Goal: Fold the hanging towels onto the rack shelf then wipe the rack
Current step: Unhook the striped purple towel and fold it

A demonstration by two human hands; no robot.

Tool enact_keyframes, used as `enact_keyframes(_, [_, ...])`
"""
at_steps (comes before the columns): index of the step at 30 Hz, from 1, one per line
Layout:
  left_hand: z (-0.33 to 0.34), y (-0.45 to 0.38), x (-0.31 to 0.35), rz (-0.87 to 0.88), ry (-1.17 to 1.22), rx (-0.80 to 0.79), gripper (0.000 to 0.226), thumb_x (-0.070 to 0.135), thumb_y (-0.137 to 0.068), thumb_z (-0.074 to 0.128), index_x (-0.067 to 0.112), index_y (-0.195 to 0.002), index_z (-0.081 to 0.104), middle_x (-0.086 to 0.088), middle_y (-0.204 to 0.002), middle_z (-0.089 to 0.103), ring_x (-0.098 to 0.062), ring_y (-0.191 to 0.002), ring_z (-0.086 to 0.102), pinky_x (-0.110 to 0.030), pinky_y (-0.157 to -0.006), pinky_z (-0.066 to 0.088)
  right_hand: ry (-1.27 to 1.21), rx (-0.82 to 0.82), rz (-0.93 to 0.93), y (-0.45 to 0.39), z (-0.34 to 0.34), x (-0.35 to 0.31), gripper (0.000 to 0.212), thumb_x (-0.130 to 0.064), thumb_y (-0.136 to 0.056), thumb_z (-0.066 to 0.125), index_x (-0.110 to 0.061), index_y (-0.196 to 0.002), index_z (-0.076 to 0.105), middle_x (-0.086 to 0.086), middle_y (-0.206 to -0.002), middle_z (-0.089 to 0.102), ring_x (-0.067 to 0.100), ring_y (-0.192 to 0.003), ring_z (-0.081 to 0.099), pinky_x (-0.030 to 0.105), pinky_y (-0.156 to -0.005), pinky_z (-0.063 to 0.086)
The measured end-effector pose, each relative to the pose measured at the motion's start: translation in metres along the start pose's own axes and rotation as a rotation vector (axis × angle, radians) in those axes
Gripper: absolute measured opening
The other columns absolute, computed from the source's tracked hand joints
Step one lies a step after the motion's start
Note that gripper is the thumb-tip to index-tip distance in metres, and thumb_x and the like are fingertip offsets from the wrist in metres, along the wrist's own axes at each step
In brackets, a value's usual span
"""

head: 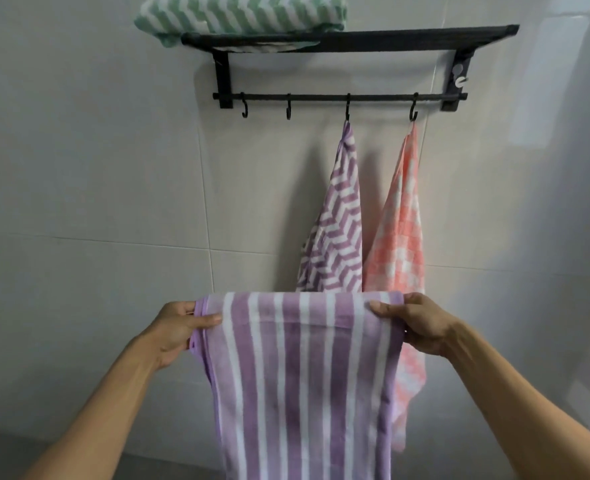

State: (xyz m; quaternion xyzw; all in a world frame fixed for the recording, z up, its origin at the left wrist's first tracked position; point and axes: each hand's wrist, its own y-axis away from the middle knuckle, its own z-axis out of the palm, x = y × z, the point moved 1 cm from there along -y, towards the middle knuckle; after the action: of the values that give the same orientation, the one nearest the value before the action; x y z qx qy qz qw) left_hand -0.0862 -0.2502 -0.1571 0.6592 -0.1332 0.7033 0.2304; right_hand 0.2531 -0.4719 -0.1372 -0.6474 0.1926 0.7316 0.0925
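The purple striped towel (304, 375) hangs off the hooks now, held out in front of the person, below the rack and in front of the two towels that remain hung. It looks light and limp, soft terry that sags wherever it isn't held, so the top corners seem the sensible places to grip. That is where the hands are: the left hand (177, 329) pinches the top left corner with thumb over the edge, and the right hand (413, 322) pinches the top right corner the same way, the top edge stretched flat between them.

Behind it, a purple zigzag towel (335, 216) and a pink checked towel (399, 244) each hang by a corner from hooks toward the right end of the rack's rail (338, 97).

Up on the rack shelf (390, 38), a green zigzag towel (241, 13) lies folded at the left end, overhanging that edge a little.
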Motion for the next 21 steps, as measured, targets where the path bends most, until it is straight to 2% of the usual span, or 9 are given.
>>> enact_keyframes(2, [-0.001, -0.003, -0.002, -0.016, 0.008, 0.114, 0.031, -0.012, -0.076, 0.073, -0.019, -0.106, 0.065, -0.022, -0.084, 0.075, -0.023, -0.063, 0.073, -0.029, -0.056, 0.060, -0.023, 0.061, -0.040, -0.001, -0.002, -0.003, 0.047, -0.019, -0.063, 0.086, 0.009, -0.098, 0.075, 0.025, -0.107, 0.074, 0.030, -0.086, 0.075, 0.033, -0.072, 0.062])
enact_keyframes(4, [-0.003, -0.011, 0.005, -0.001, 0.053, 0.198, 0.039, -0.012, -0.072, 0.077, -0.020, -0.107, 0.063, -0.022, -0.084, 0.074, -0.024, -0.062, 0.072, -0.034, -0.061, 0.062, -0.083, 0.087, -0.058, -0.002, -0.005, -0.004, 0.042, -0.016, -0.069, 0.082, 0.009, -0.102, 0.074, 0.025, -0.108, 0.074, 0.030, -0.086, 0.075, 0.033, -0.072, 0.063])
enact_keyframes(6, [0.000, -0.012, 0.014, 0.027, 0.028, 0.211, 0.052, -0.012, -0.068, 0.080, -0.018, -0.116, 0.061, -0.023, -0.091, 0.074, -0.027, -0.073, 0.073, -0.038, -0.075, 0.062, -0.103, 0.047, -0.046, 0.000, -0.005, -0.009, 0.032, -0.009, -0.074, 0.078, 0.008, -0.102, 0.075, 0.024, -0.109, 0.074, 0.029, -0.087, 0.074, 0.034, -0.075, 0.063])
enact_keyframes(8, [0.002, -0.012, 0.021, 0.042, -0.030, 0.220, 0.071, -0.013, -0.068, 0.081, -0.009, -0.133, 0.051, -0.023, -0.110, 0.068, -0.031, -0.093, 0.069, -0.043, -0.092, 0.055, -0.103, 0.011, -0.047, 0.001, -0.005, -0.014, 0.033, -0.001, -0.076, 0.075, 0.010, -0.106, 0.072, 0.025, -0.109, 0.073, 0.030, -0.087, 0.075, 0.034, -0.074, 0.063])
enact_keyframes(11, [0.001, -0.015, 0.042, 0.148, -0.150, 0.296, 0.078, -0.016, -0.075, 0.076, 0.001, -0.143, 0.044, -0.027, -0.122, 0.059, -0.035, -0.103, 0.065, -0.044, -0.099, 0.051, -0.155, 0.032, -0.104, 0.003, -0.008, -0.026, 0.030, -0.001, -0.082, 0.072, 0.009, -0.110, 0.071, 0.022, -0.106, 0.075, 0.027, -0.086, 0.075, 0.031, -0.071, 0.062])
enact_keyframes(15, [0.003, -0.017, 0.055, 0.261, -0.365, 0.377, 0.063, -0.007, -0.083, 0.067, 0.008, -0.141, 0.048, -0.023, -0.115, 0.061, -0.030, -0.091, 0.063, -0.035, -0.087, 0.052, 0.036, 0.069, -0.082, 0.007, -0.006, -0.035, 0.032, -0.013, -0.083, 0.078, 0.005, -0.109, 0.073, 0.017, -0.104, 0.076, 0.024, -0.089, 0.073, 0.030, -0.073, 0.062])
enact_keyframes(17, [0.003, -0.015, 0.054, 0.260, -0.465, 0.395, 0.059, -0.002, -0.086, 0.063, 0.010, -0.141, 0.047, -0.020, -0.118, 0.061, -0.031, -0.093, 0.063, -0.033, -0.084, 0.050, 0.055, 0.096, -0.104, 0.008, -0.001, -0.037, 0.029, -0.012, -0.084, 0.077, 0.006, -0.106, 0.074, 0.015, -0.096, 0.077, 0.020, -0.079, 0.073, 0.027, -0.069, 0.060])
enact_keyframes(19, [0.002, -0.014, 0.060, 0.252, -0.439, 0.399, 0.059, 0.000, -0.086, 0.066, 0.012, -0.141, 0.046, -0.020, -0.119, 0.060, -0.029, -0.089, 0.062, -0.033, -0.080, 0.049, 0.000, 0.145, -0.141, 0.008, 0.004, -0.041, 0.023, -0.010, -0.087, 0.075, 0.005, -0.103, 0.074, 0.013, -0.091, 0.077, 0.019, -0.075, 0.072, 0.026, -0.065, 0.059])
enact_keyframes(21, [-0.002, -0.015, 0.061, 0.202, -0.349, 0.363, 0.069, 0.007, -0.078, 0.081, 0.015, -0.138, 0.046, -0.018, -0.121, 0.058, -0.028, -0.092, 0.063, -0.036, -0.079, 0.052, -0.063, 0.189, -0.173, 0.008, 0.007, -0.046, 0.020, -0.010, -0.087, 0.074, 0.004, -0.101, 0.075, 0.013, -0.089, 0.077, 0.020, -0.077, 0.071, 0.025, -0.063, 0.059])
